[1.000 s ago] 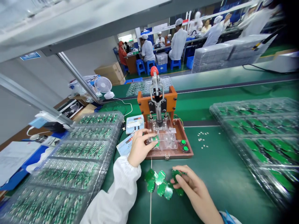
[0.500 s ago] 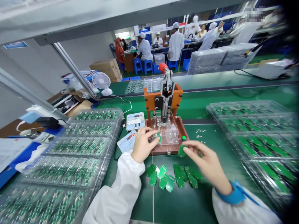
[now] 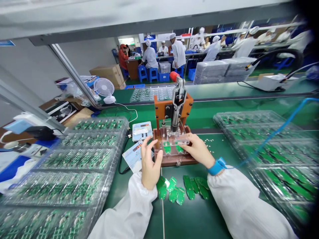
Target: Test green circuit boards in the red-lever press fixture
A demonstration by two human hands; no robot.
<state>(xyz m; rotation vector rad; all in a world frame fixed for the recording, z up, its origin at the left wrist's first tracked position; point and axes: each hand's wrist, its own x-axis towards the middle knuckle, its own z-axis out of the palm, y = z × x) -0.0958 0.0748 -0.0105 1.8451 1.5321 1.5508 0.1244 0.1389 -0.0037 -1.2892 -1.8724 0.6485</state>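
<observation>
A toggle-press fixture (image 3: 171, 160) with an orange frame and a red-knobbed lever (image 3: 174, 76) stands in the middle of the green mat. Two green circuit boards (image 3: 166, 148) lie under its clear plate. My left hand (image 3: 149, 164) hovers at the fixture's left edge with its fingers spread and nothing in it. At the fixture's right side my right hand (image 3: 198, 150) is pinched on the right-hand board (image 3: 179, 148) in its seat. Several loose green boards (image 3: 174, 193) lie on the mat just below both hands.
Clear trays of green boards are stacked at the left (image 3: 87, 159) and right (image 3: 271, 142). A small meter (image 3: 142, 130) and a card lie left of the fixture. A blue wrist strap (image 3: 216, 166) trails a cable rightward. Other workers sit far behind.
My right hand carried a green board from the mat up into the fixture's right seat. My left hand let go of the left board and pulled back with its fingers spread.
</observation>
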